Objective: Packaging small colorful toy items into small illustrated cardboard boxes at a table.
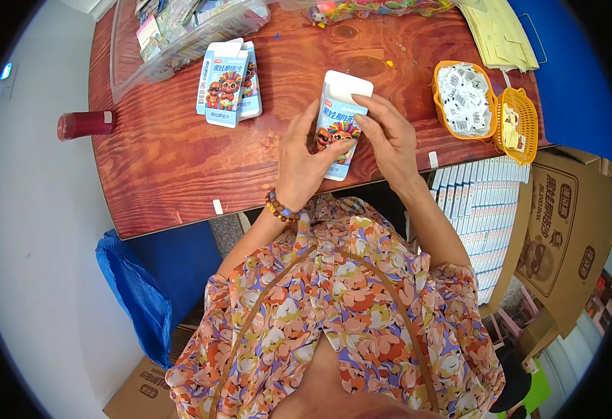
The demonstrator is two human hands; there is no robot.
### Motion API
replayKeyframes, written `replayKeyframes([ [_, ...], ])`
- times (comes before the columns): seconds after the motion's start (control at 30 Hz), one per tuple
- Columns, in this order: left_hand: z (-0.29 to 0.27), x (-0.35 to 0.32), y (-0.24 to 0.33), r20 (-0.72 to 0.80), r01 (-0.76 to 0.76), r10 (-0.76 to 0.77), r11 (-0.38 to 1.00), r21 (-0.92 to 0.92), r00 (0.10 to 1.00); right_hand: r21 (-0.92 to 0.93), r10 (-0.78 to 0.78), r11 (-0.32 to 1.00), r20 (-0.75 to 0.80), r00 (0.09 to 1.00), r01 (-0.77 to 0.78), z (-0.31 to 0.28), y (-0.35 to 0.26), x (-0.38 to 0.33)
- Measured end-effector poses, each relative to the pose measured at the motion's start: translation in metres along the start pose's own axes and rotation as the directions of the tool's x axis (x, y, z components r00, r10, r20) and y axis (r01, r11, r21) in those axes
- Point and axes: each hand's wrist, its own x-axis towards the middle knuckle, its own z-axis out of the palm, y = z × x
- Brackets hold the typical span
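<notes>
Both hands hold one small light-blue carton (339,112) with a cartoon picture on its front and its white top flap open, just above the near edge of the wooden table (173,167). My left hand (304,157) grips the carton's left side and lower part. My right hand (388,136) wraps its right side, with the thumb on the front. A bead bracelet sits on my left wrist. A short stack of the same blue cartons (228,85) lies flat on the table, further back and to the left.
A clear plastic bin (180,35) of small packets stands at the back left; a dark red cylinder (85,124) pokes past the table's left edge. Two orange baskets (491,108) sit at right. A cardboard box (491,209) packed with flat cartons stands beside my right arm.
</notes>
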Motion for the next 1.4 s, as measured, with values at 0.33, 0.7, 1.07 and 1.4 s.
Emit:
replayKeyframes([
  [0.33, -0.010, -0.006, 0.015, 0.041, 0.128, -0.124, 0.983, -0.130, 0.991, 0.276, 0.238, 0.925, 0.110, 0.965, -0.259, -0.009, 0.000, 0.007],
  [0.7, -0.028, -0.005, 0.016, 0.185, -0.080, 0.087, 0.996, -0.043, 0.979, 0.298, -0.006, 0.952, 0.262, 0.965, -0.075, -0.021, 0.005, 0.021],
  [1.07, -0.032, -0.007, 0.006, 0.287, 0.106, -0.031, 0.962, -0.251, 0.958, 0.224, 0.207, 0.931, 0.325, 0.923, -0.287, -0.023, -0.026, 0.021],
  [1.4, -0.029, -0.013, 0.006, 0.289, 0.070, 0.001, 0.970, -0.234, 0.957, 0.124, 0.296, 0.909, 0.480, 0.826, -0.398, -0.036, -0.035, 0.042],
])
